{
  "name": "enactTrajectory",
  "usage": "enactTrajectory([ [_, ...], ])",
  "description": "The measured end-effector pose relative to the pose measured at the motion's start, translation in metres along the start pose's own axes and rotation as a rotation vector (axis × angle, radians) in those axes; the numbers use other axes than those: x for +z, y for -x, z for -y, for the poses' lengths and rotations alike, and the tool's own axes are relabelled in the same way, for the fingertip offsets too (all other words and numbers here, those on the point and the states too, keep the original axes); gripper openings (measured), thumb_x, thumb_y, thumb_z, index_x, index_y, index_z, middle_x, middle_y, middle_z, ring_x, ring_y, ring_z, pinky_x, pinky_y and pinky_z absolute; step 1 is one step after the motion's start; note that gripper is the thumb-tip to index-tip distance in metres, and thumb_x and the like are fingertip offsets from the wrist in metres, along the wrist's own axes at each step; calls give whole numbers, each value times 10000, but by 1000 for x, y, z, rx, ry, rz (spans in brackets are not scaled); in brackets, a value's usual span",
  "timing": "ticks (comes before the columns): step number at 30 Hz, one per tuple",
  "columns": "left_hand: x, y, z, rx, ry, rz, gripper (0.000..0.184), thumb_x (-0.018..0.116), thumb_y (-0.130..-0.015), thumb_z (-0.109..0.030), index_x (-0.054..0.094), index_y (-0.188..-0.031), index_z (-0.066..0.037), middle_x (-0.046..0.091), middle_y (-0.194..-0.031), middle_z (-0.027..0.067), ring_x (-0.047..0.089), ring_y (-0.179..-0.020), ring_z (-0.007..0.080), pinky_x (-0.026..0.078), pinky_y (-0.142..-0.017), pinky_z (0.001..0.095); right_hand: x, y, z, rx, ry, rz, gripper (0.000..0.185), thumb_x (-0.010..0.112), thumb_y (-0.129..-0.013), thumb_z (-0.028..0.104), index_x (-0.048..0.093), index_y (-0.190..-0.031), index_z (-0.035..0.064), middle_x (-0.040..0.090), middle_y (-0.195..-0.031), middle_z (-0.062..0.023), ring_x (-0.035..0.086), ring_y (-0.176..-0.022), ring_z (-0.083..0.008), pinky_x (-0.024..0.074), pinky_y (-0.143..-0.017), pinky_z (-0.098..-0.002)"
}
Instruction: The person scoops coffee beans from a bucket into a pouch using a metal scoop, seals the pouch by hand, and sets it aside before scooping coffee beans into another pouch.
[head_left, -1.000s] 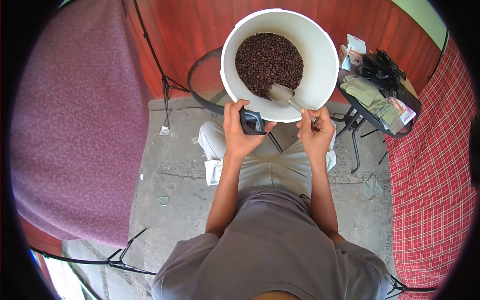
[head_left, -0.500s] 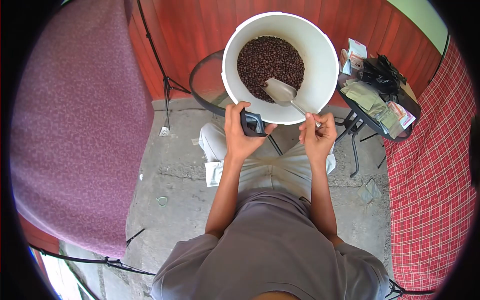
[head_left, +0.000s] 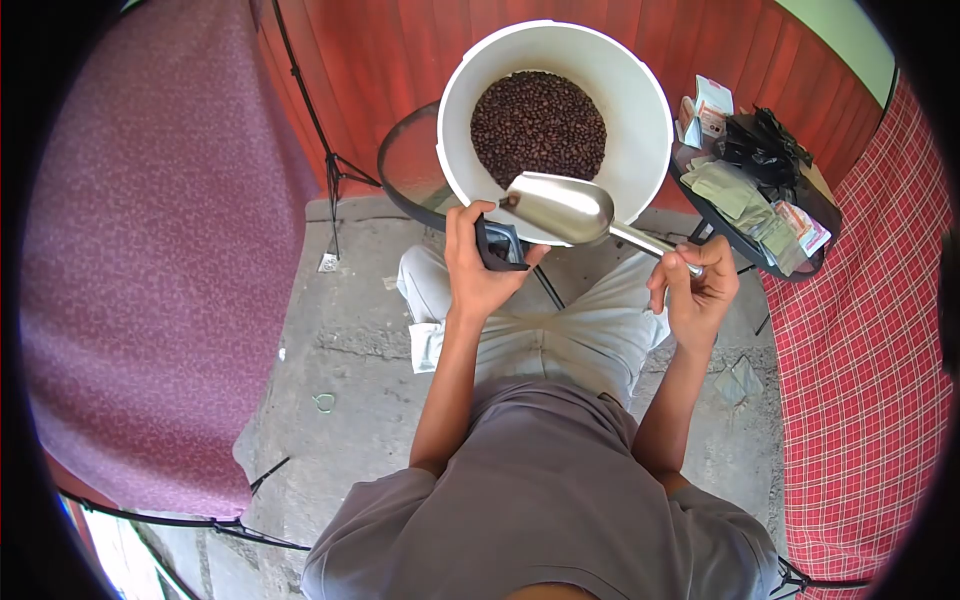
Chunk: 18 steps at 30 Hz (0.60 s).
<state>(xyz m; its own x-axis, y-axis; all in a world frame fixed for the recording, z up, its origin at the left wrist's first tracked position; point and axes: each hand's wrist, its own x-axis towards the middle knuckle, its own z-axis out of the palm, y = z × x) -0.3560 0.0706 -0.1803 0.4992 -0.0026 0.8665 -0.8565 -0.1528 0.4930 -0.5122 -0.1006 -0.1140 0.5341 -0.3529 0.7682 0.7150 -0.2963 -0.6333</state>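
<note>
My right hand (head_left: 697, 290) grips the handle of a metal scoop (head_left: 560, 205) between thumb and fingers. The scoop is tilted toward the left, a few dark beans at its lip, just above a small black pouch (head_left: 496, 250). My left hand (head_left: 480, 270) is closed round that pouch and keeps its mouth spread, showing a grey inner side. Behind them a large white bucket (head_left: 655, 120) leans toward me, with dark roasted coffee beans (head_left: 538, 125) in its bottom. How much the pouch contains is hard to see.
Beneath the bucket is a round glass table (head_left: 405, 165). On a dark side table to the right lie flat olive pouches (head_left: 730, 190), black plastic bags (head_left: 765, 145) and printed packets (head_left: 712, 105). A tripod stand (head_left: 333, 165) and a purple cloth (head_left: 160, 250) are left, a red checked cloth (head_left: 860, 350) right.
The scoop has come up out of the bucket and back toward me, its lip now over the pouch. My right hand has moved right and down; my left hand has barely moved.
</note>
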Motion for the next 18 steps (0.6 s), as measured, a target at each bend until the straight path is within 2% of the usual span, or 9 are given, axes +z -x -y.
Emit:
enactTrajectory([
  [8, 0, 1, 3, 26, 24, -2, 768, 870, -473, -73, 519, -1155, -55, 488, -981, 116, 526, -821, 289, 459, -706, 389, -1, 3, 7, -37, 94, 120, 161, 657, -859, -105, 529, -831, -12, 602, -666, -84, 594, -507, -95, 404, -405, -202],
  [18, -3, 0, 2, -15, 60, 27, 755, 809, -468, -21, 519, -1164, -66, 476, -978, 125, 523, -837, 307, 451, -722, 380, -6, 4, 11, -52, 90, 121, 172, 679, -830, -125, 546, -826, -14, 616, -701, -97, 617, -534, -112, 424, -435, -209],
])
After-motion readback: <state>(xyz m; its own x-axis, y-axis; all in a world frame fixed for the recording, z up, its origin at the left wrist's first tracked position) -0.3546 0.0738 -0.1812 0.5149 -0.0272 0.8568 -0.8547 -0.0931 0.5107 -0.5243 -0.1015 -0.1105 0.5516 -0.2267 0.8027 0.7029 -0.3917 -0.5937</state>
